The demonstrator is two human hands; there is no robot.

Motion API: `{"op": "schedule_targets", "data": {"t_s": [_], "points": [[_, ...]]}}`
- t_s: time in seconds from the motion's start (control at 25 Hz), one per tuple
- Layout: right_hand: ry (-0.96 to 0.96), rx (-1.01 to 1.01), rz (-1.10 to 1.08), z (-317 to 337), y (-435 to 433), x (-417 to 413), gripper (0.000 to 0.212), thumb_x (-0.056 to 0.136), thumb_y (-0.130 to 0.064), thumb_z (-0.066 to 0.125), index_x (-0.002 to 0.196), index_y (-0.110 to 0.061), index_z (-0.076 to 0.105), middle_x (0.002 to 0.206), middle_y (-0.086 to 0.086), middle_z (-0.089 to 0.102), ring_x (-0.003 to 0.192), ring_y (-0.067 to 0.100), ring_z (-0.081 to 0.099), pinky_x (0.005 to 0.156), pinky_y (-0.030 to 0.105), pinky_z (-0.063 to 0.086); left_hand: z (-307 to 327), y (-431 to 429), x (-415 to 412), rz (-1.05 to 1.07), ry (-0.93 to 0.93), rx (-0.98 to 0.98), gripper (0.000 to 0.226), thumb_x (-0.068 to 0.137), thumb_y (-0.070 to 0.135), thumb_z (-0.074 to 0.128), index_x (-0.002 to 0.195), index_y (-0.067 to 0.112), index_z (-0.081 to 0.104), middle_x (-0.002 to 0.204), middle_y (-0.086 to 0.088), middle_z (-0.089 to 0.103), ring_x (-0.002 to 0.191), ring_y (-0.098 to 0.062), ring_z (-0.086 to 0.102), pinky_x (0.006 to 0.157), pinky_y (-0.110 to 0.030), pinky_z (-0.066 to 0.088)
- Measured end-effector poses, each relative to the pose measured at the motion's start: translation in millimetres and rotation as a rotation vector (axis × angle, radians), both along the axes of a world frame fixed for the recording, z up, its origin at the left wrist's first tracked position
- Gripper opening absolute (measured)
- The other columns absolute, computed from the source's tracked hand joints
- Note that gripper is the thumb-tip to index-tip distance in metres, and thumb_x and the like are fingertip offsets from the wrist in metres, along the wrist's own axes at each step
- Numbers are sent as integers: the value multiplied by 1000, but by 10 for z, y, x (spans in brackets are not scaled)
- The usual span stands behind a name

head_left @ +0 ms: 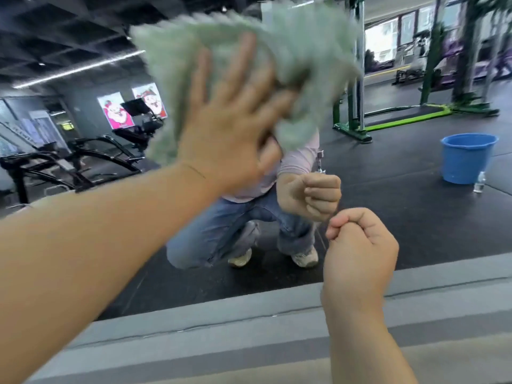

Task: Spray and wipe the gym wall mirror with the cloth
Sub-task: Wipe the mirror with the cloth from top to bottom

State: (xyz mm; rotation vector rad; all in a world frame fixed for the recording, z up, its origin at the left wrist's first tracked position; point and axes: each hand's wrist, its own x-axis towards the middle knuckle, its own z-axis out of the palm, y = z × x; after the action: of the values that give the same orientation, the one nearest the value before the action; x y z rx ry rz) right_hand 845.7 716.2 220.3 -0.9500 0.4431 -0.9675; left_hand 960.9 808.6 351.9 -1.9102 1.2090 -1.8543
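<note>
The wall mirror (401, 217) fills the view and reflects a crouching person. My left hand (230, 128) presses a pale green cloth (299, 45) flat against the glass with straight, spread fingers; the cloth is blurred by motion. Lower right, my right hand (360, 248) is curled into a fist close to the glass. Its reflection shows a small spray bottle's metallic nozzle (320, 162) sticking up out of the fist. On the real hand the bottle is almost entirely hidden.
A grey padded ledge (249, 328) runs along the mirror's lower edge. Reflected in the glass are a blue bucket (468, 156) with a small clear bottle (479, 184) beside it, green gym racks (357, 106) and treadmills (69, 167) on black flooring.
</note>
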Motion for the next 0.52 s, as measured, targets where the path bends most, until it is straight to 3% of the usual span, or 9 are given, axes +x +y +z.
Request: {"op": "schedule_targets", "data": {"t_s": [0.16,0.28,0.36,0.44,0.48,0.52], "points": [[7,294,-120,-186,-254,-46,48,70,11,34,42,-22,55,45,-8,46,48,15,37,50,24,28,-1264,-515,-133,-129,78,547,59,81,16,40,139,10,46,151,-13,39,140,-36,27,119,-45,0],[81,414,-188,-299,-378,-178,40,72,11,35,52,-20,52,45,-9,46,43,11,38,44,21,30,-1713,-382,-155,-113,228,783,63,82,11,30,145,10,39,155,-9,33,142,-30,29,120,-39,-5],[91,404,-190,-280,-447,-238,38,70,10,35,53,-20,51,44,-8,46,43,13,36,42,21,27,-1381,-267,-97,-194,257,677,60,86,11,33,146,11,28,158,-10,24,146,-30,19,120,-40,11],[41,388,-152,-241,-447,-264,39,69,9,33,49,-19,51,52,-2,45,45,15,31,42,21,23,-703,-203,-137,-145,283,309,51,89,17,40,140,13,39,158,-12,25,143,-32,24,102,-42,39],[36,370,-124,-242,-416,-295,41,69,9,33,47,-20,51,55,1,44,46,15,29,43,23,22,-372,-177,-179,-105,334,108,50,89,21,41,139,15,43,158,-11,25,141,-34,31,95,-46,43],[48,348,-98,-247,-379,-316,43,69,9,32,45,-21,51,57,2,44,48,16,28,45,25,22,-123,-185,-210,-62,333,-47,51,90,25,41,141,18,43,158,-10,25,140,-36,33,98,-48,39]]}}
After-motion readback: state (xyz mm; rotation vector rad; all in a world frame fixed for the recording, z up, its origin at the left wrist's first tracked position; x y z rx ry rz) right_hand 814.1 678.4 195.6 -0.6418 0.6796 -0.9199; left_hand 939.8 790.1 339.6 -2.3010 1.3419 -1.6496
